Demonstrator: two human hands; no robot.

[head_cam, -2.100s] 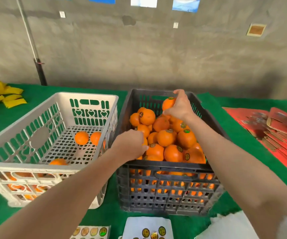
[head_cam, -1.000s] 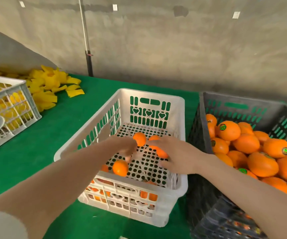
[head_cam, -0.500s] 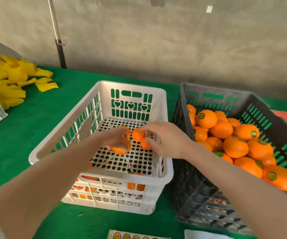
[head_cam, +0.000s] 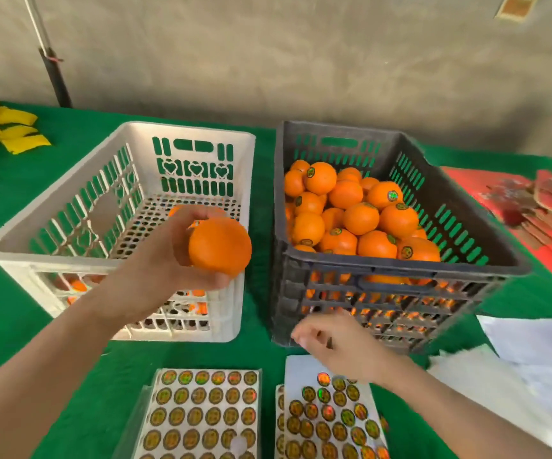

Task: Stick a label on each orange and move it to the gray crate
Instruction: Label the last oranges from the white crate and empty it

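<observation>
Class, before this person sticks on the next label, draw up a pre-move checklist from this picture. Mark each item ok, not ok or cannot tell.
1. Orange firmly held: ok, the left hand grips it above the white crate.
2. Bare skin showing for the label: ok, no label on the side we see.
3. Label picked up: cannot tell, the right hand has curled fingers over the right sticker sheet.
4. Labels available: ok, both that sheet and the left sticker sheet carry many.
5. Gray crate open on top: ok, only labelled oranges inside.
</observation>
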